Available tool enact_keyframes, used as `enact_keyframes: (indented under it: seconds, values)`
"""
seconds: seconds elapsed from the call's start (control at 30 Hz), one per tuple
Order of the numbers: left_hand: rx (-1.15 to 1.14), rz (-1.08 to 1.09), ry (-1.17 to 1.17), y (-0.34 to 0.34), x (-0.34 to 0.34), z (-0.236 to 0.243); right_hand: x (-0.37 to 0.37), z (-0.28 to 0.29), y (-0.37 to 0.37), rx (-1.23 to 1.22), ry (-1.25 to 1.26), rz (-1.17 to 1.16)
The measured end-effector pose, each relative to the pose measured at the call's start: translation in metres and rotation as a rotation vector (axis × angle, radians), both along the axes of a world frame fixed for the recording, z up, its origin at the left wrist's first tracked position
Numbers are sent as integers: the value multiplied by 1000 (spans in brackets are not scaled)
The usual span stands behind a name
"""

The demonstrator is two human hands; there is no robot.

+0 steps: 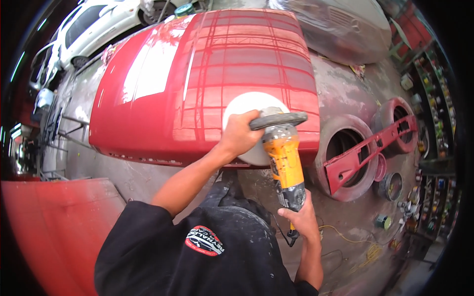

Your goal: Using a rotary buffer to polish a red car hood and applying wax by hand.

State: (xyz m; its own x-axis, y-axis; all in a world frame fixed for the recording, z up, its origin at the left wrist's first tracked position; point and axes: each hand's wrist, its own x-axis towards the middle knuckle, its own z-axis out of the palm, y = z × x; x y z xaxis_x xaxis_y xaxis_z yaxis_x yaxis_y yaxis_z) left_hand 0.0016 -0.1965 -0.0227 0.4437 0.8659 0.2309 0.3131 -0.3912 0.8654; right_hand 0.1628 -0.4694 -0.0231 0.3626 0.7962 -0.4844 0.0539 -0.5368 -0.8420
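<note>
A yellow and black power polisher lies over the near right part of a glossy red car hood. Its round white pad rests against the paint, though I cannot tell whether it is spinning. My left hand is closed around the left end of the dark side handle, partly covering the pad. Around the black rear end of the tool body, my right hand is wrapped, with the cord hanging below it.
Two tires lie on the right, with a long red trim panel across them. Beyond are a plastic-covered car and a white car. Another red panel sits at lower left. Yellow cable and cans lie at right, near shelves.
</note>
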Motion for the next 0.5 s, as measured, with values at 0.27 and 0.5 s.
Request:
enact_keyframes:
  seconds: [0.27, 0.5]
  values:
    - [-7, -248, -40, -12, 98, -4, 15, 1, -43, -1, 152, -311]
    - [16, -148, 60, -8, 48, -4, 7, -13, -27, 81, 26, -146]
